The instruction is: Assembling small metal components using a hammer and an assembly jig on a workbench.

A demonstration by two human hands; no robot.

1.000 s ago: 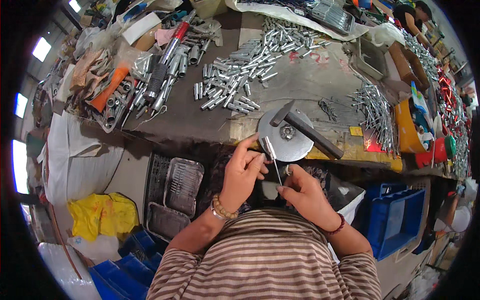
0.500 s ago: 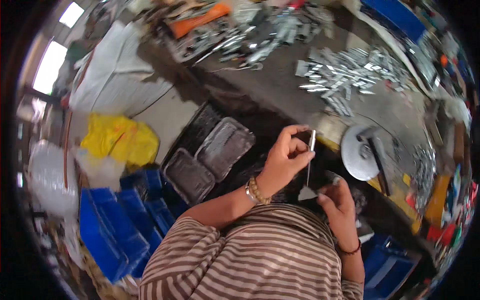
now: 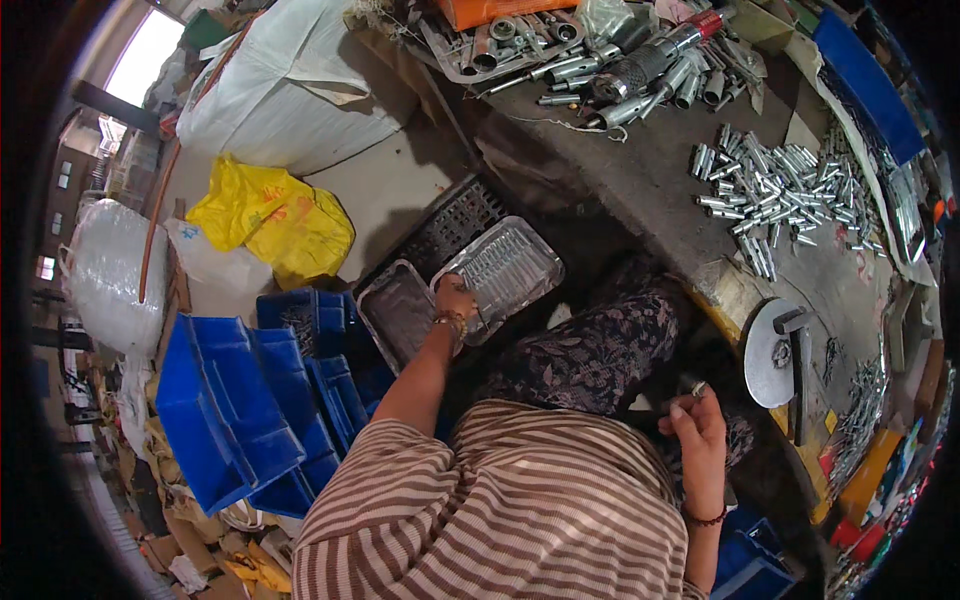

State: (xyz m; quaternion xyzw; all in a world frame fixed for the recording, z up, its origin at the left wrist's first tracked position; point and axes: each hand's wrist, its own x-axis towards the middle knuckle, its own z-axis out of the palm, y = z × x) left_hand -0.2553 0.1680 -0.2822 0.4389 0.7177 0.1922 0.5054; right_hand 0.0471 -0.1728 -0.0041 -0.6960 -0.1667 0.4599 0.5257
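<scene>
Over the inner edges of two shallow metal trays is my left hand (image 3: pixel 455 299), its fingers bunched and pointing down. A thin strip shows beside the fingertips, but what they hold is hidden. The farther tray (image 3: pixel 542 283) has rows of slim silvery pieces in it; the nearer tray (image 3: pixel 372 310) looks dark grey inside. Both rest at a black perforated crate (image 3: pixel 447 228). To the right of my lap, my right hand (image 3: pixel 697 430) is closed, thumb against fingers, with a small dark and shiny piece at its fingertips, too small to name.
On the right, the worktable (image 3: pixel 650 180) bears a pile of short metal tubes (image 3: pixel 775 190), a round metal disc (image 3: pixel 768 358) with a hammer (image 3: pixel 797 385) across it, and a red-ended tool (image 3: pixel 655 60). Blue bins (image 3: pixel 225 410) stand at left, near a yellow bag (image 3: pixel 300 225).
My left hand has gone from in front of me, where it held a slim metal rod, leftward to the trays. My right hand has dropped slightly lower. The view has shifted.
</scene>
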